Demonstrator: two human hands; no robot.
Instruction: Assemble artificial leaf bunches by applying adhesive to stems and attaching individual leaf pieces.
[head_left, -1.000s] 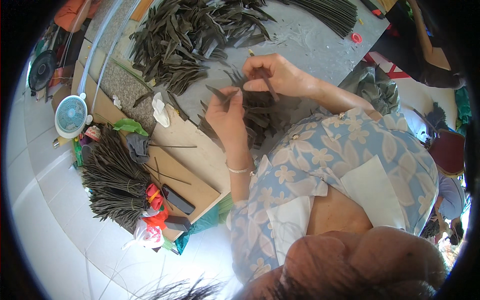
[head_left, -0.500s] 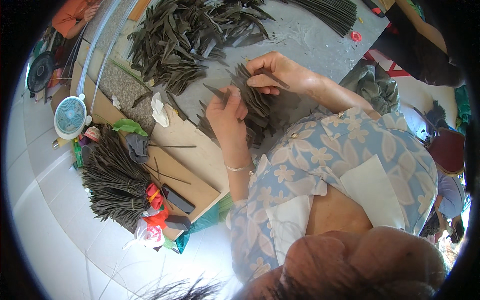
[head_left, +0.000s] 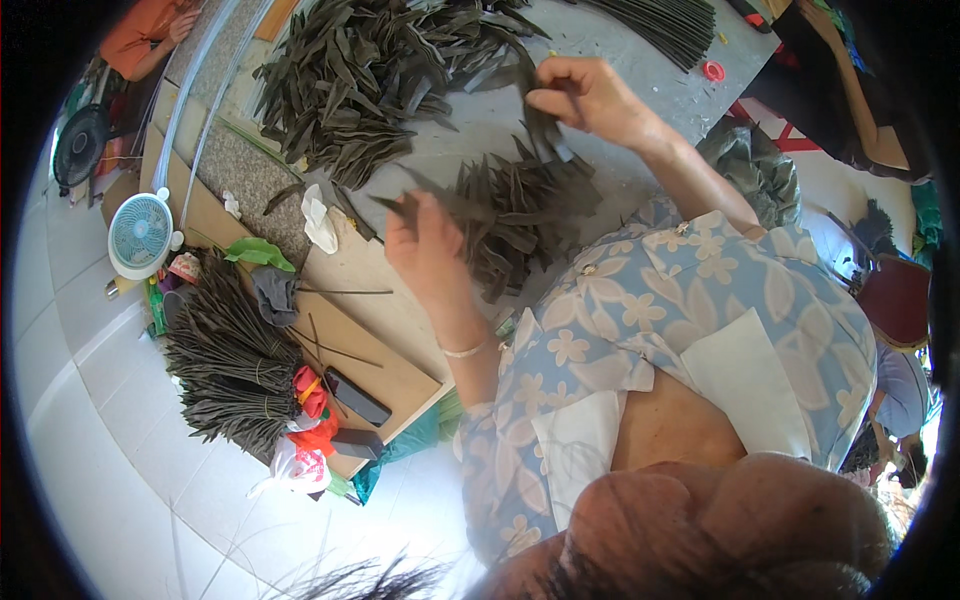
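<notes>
And they're apart now, the left hand [head_left: 428, 242] pinching a dark leaf strip [head_left: 393, 206], the right hand [head_left: 592, 98] swung up gripping apparently another blurred strip [head_left: 542, 126], exposing the small leaf heap [head_left: 510, 222] on the grey table's [head_left: 655, 92] near edge.

Dark leaf-like strips [head_left: 345, 95] look matt, leathery. Table [head_left: 680, 108]: smooth grey top, dull sheen. Small fan [head_left: 141, 235]: smooth plastic. Tissue [head_left: 320, 222]: crumpled matt paper. Bag [head_left: 755, 172]: crinkled glossy plastic. Floor tiles [head_left: 90, 390]: smooth, glossy. Shirt [head_left: 700, 320]: matt cloth.
</notes>
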